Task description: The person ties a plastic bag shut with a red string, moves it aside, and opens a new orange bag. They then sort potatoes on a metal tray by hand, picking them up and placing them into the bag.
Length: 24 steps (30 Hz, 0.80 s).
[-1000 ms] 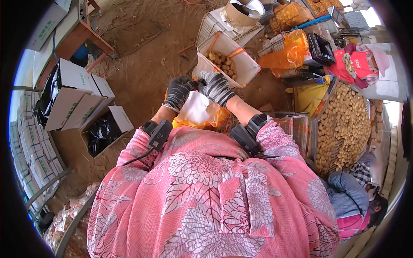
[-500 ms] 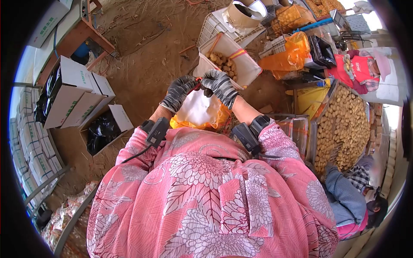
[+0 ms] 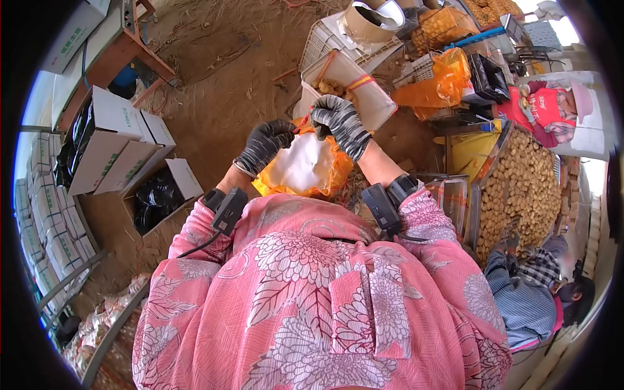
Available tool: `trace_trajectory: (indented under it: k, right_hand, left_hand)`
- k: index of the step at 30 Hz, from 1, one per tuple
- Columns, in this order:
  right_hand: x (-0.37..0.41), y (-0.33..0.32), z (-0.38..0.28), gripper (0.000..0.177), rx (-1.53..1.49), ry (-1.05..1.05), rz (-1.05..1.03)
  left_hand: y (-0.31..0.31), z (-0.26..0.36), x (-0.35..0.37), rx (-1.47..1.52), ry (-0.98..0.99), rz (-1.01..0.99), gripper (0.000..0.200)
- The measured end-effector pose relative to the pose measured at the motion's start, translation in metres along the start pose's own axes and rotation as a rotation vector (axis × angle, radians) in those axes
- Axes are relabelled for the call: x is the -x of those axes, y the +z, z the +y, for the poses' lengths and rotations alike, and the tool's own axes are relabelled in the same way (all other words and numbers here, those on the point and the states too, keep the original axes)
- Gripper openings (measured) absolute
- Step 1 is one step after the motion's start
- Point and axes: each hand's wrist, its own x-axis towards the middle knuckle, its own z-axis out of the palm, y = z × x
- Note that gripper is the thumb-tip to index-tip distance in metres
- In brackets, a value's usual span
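While left hand (image 3: pixel 263 143) and right hand (image 3: pixel 338 120) pinch the orange bag (image 3: pixel 333 177) top, they have drawn farther apart.

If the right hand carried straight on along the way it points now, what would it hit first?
Probably the white box of potatoes just beyond it. The right hand, gripping the orange mesh bag, points toward it; the box may sit lower, since depth is unclear.
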Motion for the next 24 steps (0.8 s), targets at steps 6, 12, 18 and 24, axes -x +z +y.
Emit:
trace_trajectory:
  k: [6,12,18,24]
  right_hand:
    - [-0.005,-0.021,0.001,0.011,-0.003,0.014,-0.004]
    - [0.015,-0.065,0.035,0.009,0.246,0.148,0.333]
    - [0.080,-0.109,0.113,0.027,0.409,0.468,0.419]
    - [0.096,-0.085,0.136,0.030,0.208,0.669,0.185]
  left_hand:
    - [0.008,0.011,-0.002,-0.272,0.056,0.028,0.026]
    - [-0.001,0.006,0.005,-0.081,0.065,0.100,0.021]
    - [-0.015,0.011,0.020,-0.077,0.036,0.152,0.018]
    - [-0.015,0.013,0.018,-0.099,-0.006,0.128,0.018]
